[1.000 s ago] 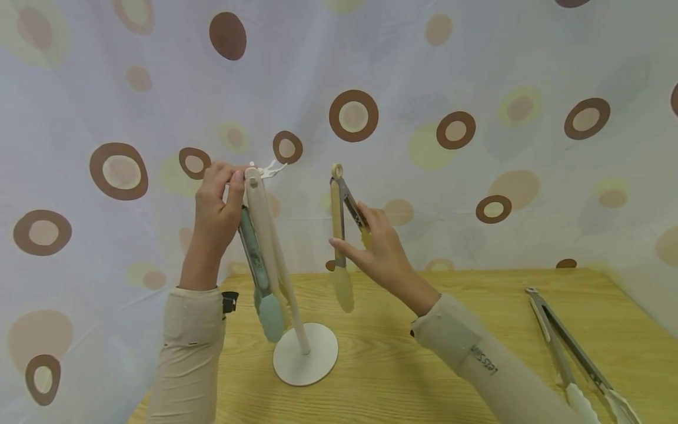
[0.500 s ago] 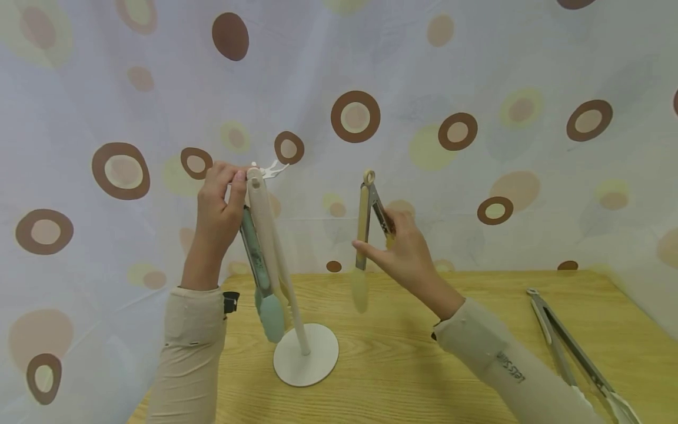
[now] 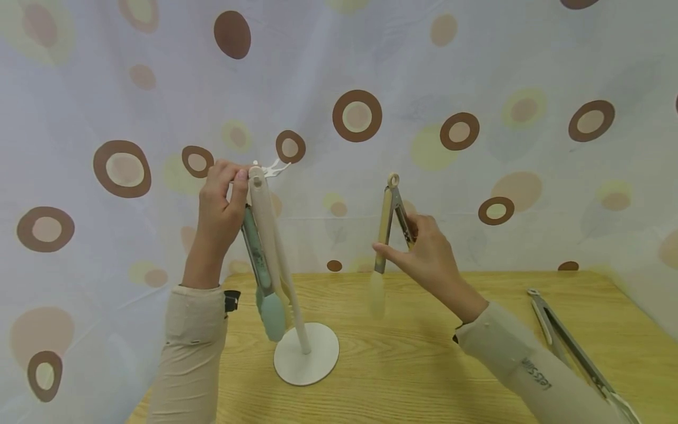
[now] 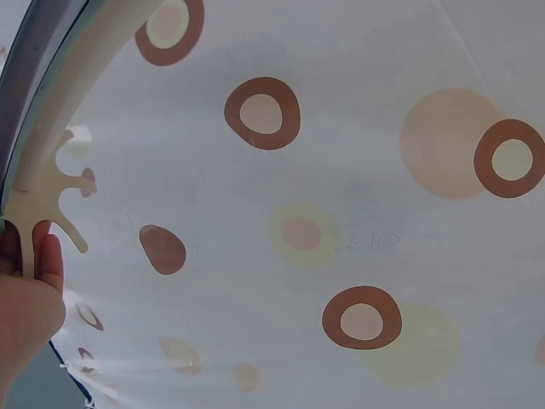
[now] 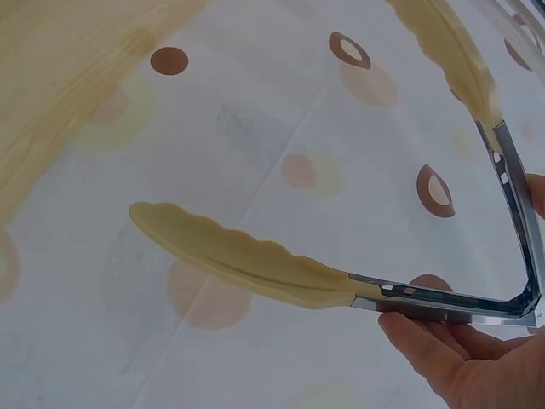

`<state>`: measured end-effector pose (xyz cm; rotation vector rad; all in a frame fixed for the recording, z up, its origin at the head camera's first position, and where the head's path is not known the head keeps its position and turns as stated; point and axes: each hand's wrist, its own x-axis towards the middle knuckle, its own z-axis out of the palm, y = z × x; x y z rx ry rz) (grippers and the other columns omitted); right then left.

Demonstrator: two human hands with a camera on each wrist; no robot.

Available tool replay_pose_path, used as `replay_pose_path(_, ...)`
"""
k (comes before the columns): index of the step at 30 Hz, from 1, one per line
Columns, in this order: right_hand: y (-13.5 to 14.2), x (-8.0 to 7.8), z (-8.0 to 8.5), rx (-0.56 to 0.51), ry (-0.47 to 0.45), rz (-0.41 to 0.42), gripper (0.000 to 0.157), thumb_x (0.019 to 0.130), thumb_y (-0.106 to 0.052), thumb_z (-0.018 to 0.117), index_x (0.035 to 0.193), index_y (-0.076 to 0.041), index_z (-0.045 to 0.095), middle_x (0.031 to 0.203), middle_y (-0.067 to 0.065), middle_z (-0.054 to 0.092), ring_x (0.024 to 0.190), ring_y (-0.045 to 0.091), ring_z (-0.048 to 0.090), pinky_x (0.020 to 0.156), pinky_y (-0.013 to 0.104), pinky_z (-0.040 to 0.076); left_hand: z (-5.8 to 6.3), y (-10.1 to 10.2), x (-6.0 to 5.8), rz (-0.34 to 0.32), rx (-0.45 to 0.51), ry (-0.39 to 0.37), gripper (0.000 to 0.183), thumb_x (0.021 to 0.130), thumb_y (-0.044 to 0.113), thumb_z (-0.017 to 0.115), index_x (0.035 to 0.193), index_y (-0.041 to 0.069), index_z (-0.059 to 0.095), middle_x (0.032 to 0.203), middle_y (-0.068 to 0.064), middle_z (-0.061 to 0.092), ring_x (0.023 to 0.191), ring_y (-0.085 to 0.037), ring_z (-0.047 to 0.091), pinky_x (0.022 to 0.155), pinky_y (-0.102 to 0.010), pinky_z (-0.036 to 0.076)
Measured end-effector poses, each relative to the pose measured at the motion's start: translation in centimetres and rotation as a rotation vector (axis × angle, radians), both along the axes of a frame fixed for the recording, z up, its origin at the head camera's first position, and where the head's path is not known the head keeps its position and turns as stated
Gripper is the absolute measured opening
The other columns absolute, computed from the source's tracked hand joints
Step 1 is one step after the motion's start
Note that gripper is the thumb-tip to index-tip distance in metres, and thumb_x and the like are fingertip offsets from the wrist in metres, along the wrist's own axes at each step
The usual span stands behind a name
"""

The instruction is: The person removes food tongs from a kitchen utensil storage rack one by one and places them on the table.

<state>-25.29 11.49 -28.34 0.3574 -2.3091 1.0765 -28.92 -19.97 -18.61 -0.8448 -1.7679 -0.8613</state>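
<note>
A white stand (image 3: 320, 374) with a round base and a branched hook top (image 4: 43, 192) stands on the table. My left hand (image 3: 218, 203) pinches one hook arm of that top between thumb and fingers. Teal-tipped tongs (image 3: 258, 262) and cream tongs (image 3: 266, 224) hang down beside the post. To the right of the stand, my right hand (image 3: 430, 253) holds yellow tongs (image 3: 385, 227) up in the air, ring end upward. Their two arms are spread apart, with the thumb on one and the fingers on the other. Both yellow heads (image 5: 247, 260) show in the right wrist view.
Another pair of metal tongs (image 3: 574, 347) with pale heads lies on the wooden table (image 3: 371, 359) at the right, partly behind the right sleeve. A curtain (image 3: 413, 76) with brown and yellow spots hangs behind the table.
My right hand has moved to the right with the yellow tongs, farther from the stand. My left hand keeps its place at the stand's top.
</note>
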Motion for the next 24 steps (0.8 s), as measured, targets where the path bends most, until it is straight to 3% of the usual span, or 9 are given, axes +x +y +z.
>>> replay_pose_path(15,3.0,0.6,-0.9,0.101,-0.137,-0.068,0.086,0.079,-0.053,0.072,0.133,0.007,0.041,0.112,0.021,0.052,0.087,0.032,0.054,0.071,0.044,0.046,0.1,0.0,0.1,0.007,-0.011,-0.003,0.029,0.097,0.009,0.043,0.100,-0.008,0.066,0.095,-0.022,0.057,0.090,-0.028,0.047,0.079,-0.041,0.037)
replay_pose_path(24,5.1,1.1,-0.9,0.149,-0.196,-0.078,0.084,0.079,-0.052,0.072,0.126,0.010,0.043,0.095,0.020,0.053,0.065,0.024,0.049,0.054,0.034,0.039,0.1,0.0,0.2,-0.002,-0.011,-0.002,0.029,0.097,0.011,0.044,0.099,-0.008,0.066,0.094,-0.021,0.057,0.090,-0.028,0.047,0.080,-0.035,0.036)
